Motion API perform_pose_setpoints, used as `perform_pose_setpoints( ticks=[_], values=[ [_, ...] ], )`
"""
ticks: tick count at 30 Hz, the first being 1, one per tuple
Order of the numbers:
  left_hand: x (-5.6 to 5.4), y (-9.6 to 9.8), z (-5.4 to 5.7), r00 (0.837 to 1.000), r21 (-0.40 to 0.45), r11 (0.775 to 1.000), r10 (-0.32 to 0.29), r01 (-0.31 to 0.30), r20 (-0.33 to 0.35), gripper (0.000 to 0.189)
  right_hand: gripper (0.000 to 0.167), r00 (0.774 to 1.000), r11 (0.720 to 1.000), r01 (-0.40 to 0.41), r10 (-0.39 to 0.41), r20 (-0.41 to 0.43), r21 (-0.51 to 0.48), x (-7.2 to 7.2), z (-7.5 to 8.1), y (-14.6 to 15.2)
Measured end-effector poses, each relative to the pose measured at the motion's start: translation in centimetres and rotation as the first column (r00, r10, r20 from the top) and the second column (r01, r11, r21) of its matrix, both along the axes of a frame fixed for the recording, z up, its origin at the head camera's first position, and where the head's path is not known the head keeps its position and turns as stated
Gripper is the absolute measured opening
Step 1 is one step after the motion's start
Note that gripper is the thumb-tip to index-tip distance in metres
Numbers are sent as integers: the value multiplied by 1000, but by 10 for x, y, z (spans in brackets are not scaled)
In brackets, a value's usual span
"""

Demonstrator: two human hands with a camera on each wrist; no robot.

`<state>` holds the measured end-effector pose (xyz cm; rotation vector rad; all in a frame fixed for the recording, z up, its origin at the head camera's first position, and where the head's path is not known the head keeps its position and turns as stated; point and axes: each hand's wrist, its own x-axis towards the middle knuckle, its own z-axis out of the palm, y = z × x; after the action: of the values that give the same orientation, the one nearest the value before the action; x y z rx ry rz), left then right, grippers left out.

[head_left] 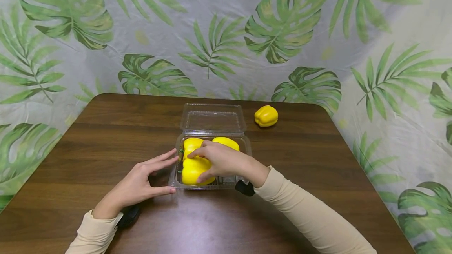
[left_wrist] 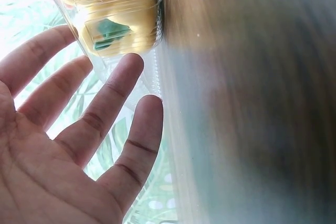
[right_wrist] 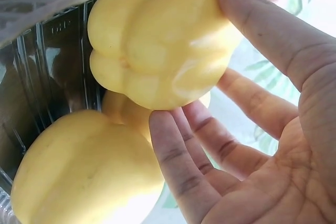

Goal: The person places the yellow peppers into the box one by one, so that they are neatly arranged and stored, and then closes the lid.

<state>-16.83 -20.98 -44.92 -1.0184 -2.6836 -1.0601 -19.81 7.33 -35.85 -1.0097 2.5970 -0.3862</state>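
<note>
Brown table [head_left: 106, 160], open clear box [head_left: 213, 132], yellow pepper [head_left: 266, 116]

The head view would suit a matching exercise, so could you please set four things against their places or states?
Things:
1. Left hand
2. Lone pepper
3. Right hand
4. Lid

Places or states:
A. Holding a pepper
B. Open, at the box's far edge
C. At the box's left side
D. On the table, outside the box

Pairs: 1-C, 2-D, 3-A, 4-B

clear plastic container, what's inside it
Three yellow peppers show, the nearest one pinched by the right hand. In the head view that hand partly covers all three; the floor of the container beneath them is hidden.
</note>
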Motion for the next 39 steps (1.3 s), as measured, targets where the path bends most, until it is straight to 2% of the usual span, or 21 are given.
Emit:
perform_pose_setpoints(
  ticks=[11, 18, 28, 39],
  values=[
    [0, 0, 0, 1000, 3, 1000, 3, -3, 4, 81, 72, 999, 998, 42, -41, -19, 50, 4, -3, -7],
    [1, 0, 1, 1000, 8, 1000, 8, -8, 18, 81, 73, 998, 997, 68, -68, 1, 35, 5, -5, -5],
    [0, 0, 2, 1000, -10, 1000, 9, -9, 3, 81, 77, 998, 999, 52, -52, 42, 2, 3, 0, 2],
    [1, 1, 2, 1000, 1, 1000, 11, -11, 14, 80, 69, 999, 1000, 28, -28, 35, -7, 3, -1, 3]
  ],
)
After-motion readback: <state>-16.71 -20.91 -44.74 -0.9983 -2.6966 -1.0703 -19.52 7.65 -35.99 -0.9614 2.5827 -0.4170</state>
